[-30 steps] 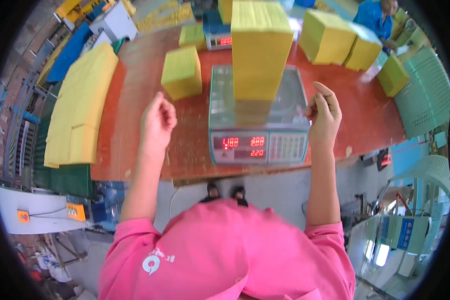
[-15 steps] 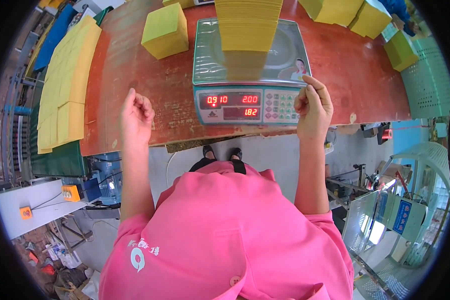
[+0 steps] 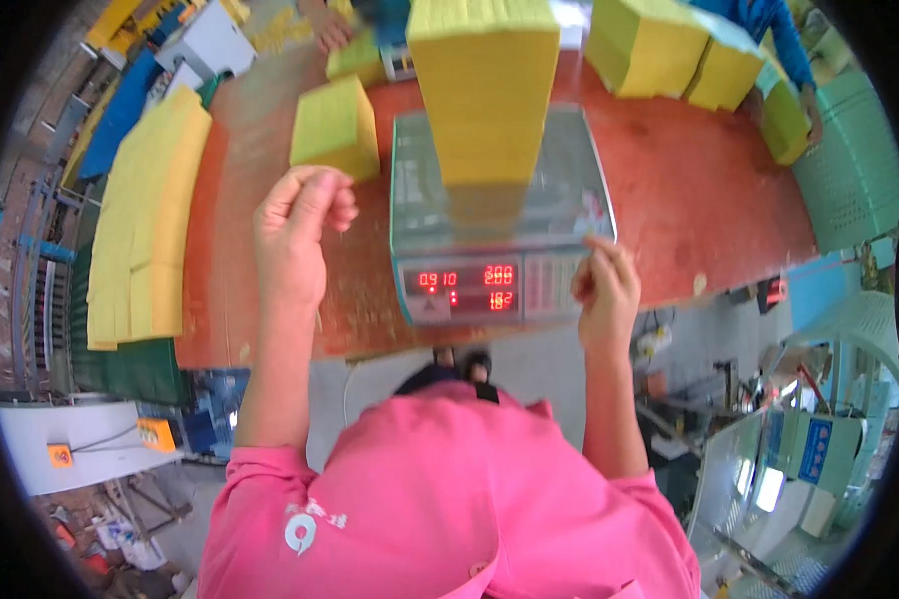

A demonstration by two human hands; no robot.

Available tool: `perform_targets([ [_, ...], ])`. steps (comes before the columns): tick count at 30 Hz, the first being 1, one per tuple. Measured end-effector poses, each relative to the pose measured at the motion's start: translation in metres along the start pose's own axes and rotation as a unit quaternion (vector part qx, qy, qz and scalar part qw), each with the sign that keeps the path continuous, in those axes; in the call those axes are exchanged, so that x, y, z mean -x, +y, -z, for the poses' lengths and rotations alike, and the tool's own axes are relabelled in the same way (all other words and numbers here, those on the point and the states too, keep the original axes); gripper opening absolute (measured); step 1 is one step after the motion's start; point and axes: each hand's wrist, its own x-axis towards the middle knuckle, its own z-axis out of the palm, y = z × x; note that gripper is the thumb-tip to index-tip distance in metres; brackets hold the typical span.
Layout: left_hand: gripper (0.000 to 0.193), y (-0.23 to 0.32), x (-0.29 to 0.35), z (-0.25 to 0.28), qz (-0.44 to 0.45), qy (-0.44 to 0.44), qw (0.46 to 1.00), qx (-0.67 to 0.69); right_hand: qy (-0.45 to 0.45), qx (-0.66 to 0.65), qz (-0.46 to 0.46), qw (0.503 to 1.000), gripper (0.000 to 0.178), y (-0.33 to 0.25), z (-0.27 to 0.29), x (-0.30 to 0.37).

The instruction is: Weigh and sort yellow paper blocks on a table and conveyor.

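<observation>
Step in hand, as I judge it: weighing. The tall yellow rectangular stack of what looks like layered paper point(image 3: 481, 115) stands upright on the flat metal platform of the teal-edged electronic scale point(image 3: 571, 150), and the scale's red-lit display point(image 3: 466, 290) is on.

Grip, left: my left hand point(image 3: 305, 205) is left of the scale, fingers curled in, thumb over the index finger; nothing visible in it. It overlaps the lower edge of the shorter yellow paper block point(image 3: 332, 125), left of the scale; contact cannot be told.

Grip, right: my right hand point(image 3: 607, 288) is at the scale's front right corner, fingers part-bent, blurred; no object seen. Whether it touches the casing, I cannot tell.

Neither hand is on the stack. A long yellow row of stacked paper point(image 3: 148, 225) lies farther left of the scale on the red-brown table point(image 3: 694, 165).

Next move, my judgement: read the display with hands clear; any lift would call for both palms opened wide, pressing opposite sides evenly so the layers do not slip.
</observation>
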Motion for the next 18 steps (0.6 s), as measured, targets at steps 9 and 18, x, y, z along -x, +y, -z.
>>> perform_targets([
  [9,0.024,0.067,-0.134,-0.084,-0.387,-0.219,0.857,-0.26,-0.017,-0.036,-0.036,0.999,0.018,0.008,-0.022,0.017],
  [18,0.019,0.05,-0.166,-0.088,-0.247,-0.275,0.881,-0.296,0.019,-0.071,-0.076,0.994,0.017,0.02,-0.022,0.017],
])
